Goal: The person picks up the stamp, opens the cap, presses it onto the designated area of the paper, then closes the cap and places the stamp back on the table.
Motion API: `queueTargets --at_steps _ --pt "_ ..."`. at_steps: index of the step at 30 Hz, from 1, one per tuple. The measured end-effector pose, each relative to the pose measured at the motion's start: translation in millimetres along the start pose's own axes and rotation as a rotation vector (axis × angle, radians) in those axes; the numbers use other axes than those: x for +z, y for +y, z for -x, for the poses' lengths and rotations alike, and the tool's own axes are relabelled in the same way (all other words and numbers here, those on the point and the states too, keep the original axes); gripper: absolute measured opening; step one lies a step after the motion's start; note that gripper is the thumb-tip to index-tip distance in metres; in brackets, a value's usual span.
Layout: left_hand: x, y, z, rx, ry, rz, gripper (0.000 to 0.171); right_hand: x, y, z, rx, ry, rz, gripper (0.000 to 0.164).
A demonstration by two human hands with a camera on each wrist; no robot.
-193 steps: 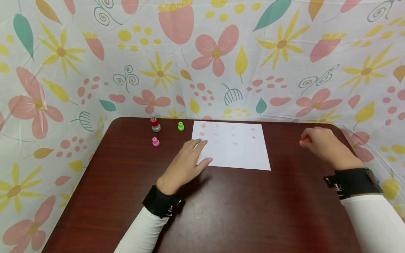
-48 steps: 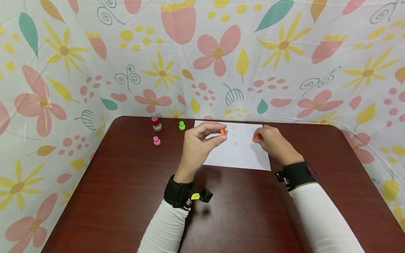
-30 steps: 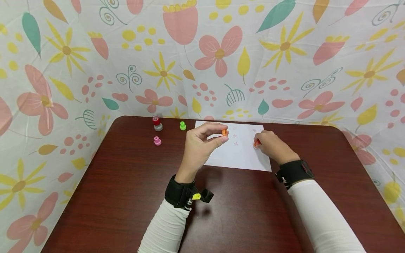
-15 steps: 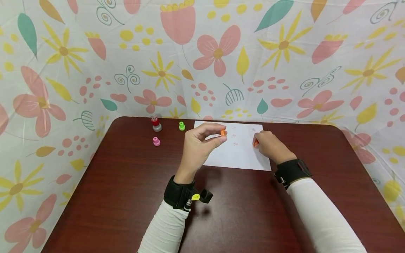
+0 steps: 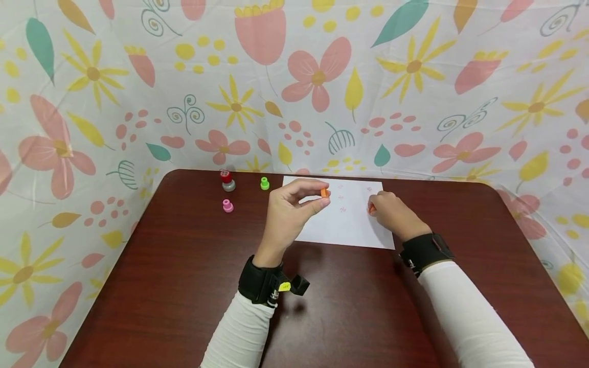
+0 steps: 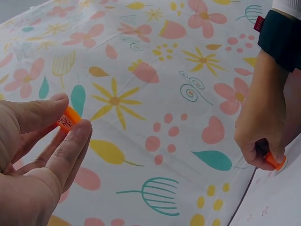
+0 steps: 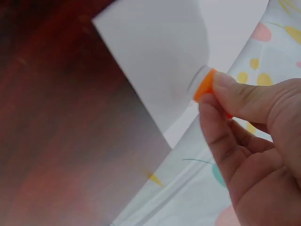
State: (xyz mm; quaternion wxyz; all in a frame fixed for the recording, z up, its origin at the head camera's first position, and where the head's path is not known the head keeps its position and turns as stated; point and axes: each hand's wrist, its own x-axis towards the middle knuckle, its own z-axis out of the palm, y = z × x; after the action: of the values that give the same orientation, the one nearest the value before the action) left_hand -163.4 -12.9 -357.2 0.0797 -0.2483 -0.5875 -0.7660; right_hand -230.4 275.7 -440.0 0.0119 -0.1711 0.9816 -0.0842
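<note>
My left hand (image 5: 284, 217) is raised over the left part of the white paper (image 5: 345, 232), pinching a small orange stamp cap (image 6: 69, 117) between thumb and fingers. A dark snowflake-like mark shows on the cap's end. At the paper's right side, my right hand (image 5: 397, 213) grips an orange stamp (image 7: 204, 85) by thumb and fingers. The stamp's pale end is down at the sheet; whether it presses fully cannot be told. Small reddish prints (image 5: 342, 209) show on the paper, others being hidden behind my left hand.
Left of the paper, a green stamp (image 5: 264, 183), a pink stamp (image 5: 227, 206) and a red-and-grey stamp (image 5: 227, 181) stand on the dark wooden table (image 5: 193, 286). A flowered cloth (image 5: 317, 133) hangs along the table's back edge.
Earlier, my left hand lay at the paper's left edge and my right was off to the right. Both came over the paper, the left now pinching the cap. The last half second shows hardly any movement.
</note>
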Motion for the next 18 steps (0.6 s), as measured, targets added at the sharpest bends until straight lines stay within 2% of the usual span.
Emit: queueTargets --at_steps 3,7,11,18 --pt "-3.2 1.1 1.0 0.003 0.007 -0.003 0.030 -3.1 -1.4 -1.1 -0.006 -0.033 -0.012 0.005" --pt "-3.0 -0.5 0.4 0.009 0.006 -0.001 0.030 -11.2 -0.5 5.1 -0.026 0.009 -0.052 0.009" --pt "-3.9 -2.6 -0.4 0.013 0.013 0.001 0.030 -28.5 -7.2 10.4 -0.065 0.126 -0.100 0.017" --pt "-3.5 -4.3 -1.0 0.008 0.012 -0.008 0.030 -63.1 -33.6 20.3 -0.171 0.375 -0.147 0.015"
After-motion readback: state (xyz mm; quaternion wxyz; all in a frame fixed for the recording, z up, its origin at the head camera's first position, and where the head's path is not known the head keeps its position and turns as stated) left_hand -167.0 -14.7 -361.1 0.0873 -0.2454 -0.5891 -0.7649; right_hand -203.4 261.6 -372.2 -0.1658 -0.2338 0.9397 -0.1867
